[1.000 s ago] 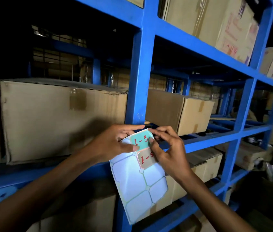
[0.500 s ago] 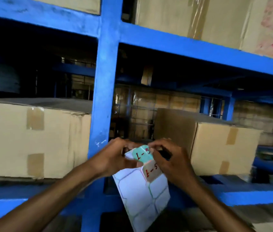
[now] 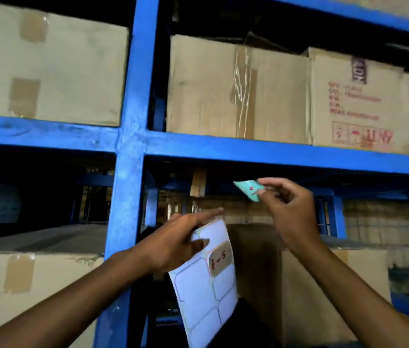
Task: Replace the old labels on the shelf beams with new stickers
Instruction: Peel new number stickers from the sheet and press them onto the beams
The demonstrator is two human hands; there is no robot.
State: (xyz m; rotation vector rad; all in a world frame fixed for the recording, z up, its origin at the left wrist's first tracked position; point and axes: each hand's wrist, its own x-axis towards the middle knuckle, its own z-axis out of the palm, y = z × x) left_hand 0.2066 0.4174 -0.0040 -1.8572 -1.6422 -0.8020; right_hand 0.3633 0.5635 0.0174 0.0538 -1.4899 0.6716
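My left hand (image 3: 173, 239) pinches the top of a white sticker sheet (image 3: 206, 297) that hangs down in front of the shelf. One tan sticker (image 3: 219, 258) with red writing stays on the sheet. My right hand (image 3: 289, 209) holds a teal sticker (image 3: 248, 188) between thumb and fingertips, peeled off and lifted just below the blue horizontal beam (image 3: 273, 153). I see no old label on that beam.
A blue upright post (image 3: 130, 146) stands left of my hands. Taped cardboard boxes (image 3: 236, 89) fill the shelf above the beam, and more boxes (image 3: 35, 280) sit on the shelf below. A small wooden block (image 3: 198, 182) hangs under the beam.
The teal sticker came off the sheet and rose with my right hand toward the beam. My view tilted up, showing the upper shelf. My left hand keeps the sheet.
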